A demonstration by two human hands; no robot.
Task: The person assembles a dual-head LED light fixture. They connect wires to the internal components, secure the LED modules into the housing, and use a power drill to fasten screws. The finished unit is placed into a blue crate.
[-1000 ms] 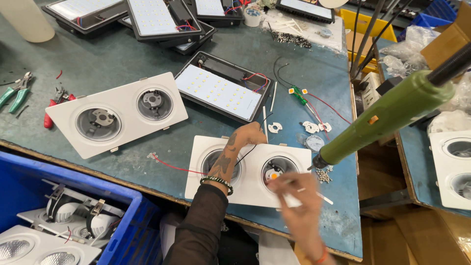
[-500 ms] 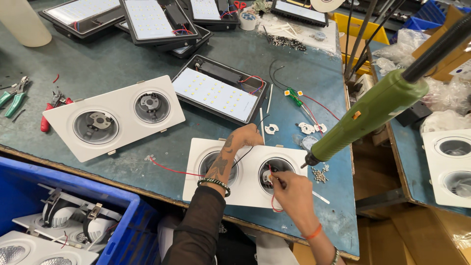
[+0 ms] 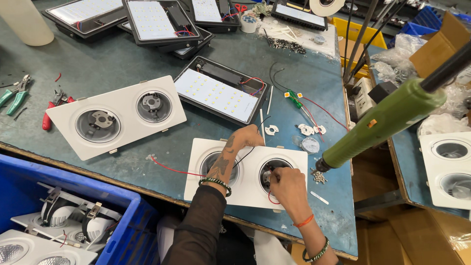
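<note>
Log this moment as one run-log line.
left hand: rests on white twin-light housing | right hand: fingers in its right opening, at red wire | green driver: hanging

Bench count: light fittings and tools
Three white twin-hole housings (image 3: 116, 117) on benches, two pliers (image 3: 14, 94), one green screwdriver (image 3: 382, 125), two hands (image 3: 287, 184).

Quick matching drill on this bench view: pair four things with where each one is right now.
Things:
1. green powered screwdriver
2. red-handled pliers
3. blue crate
4. right hand

Places:
A. below the table's front edge, at the left
B. at the right-hand opening of the near white housing
C. hanging at a slant over the table's right side
D. on the table, left of the far white housing

Pairs: 1-C, 2-D, 3-A, 4-B
</note>
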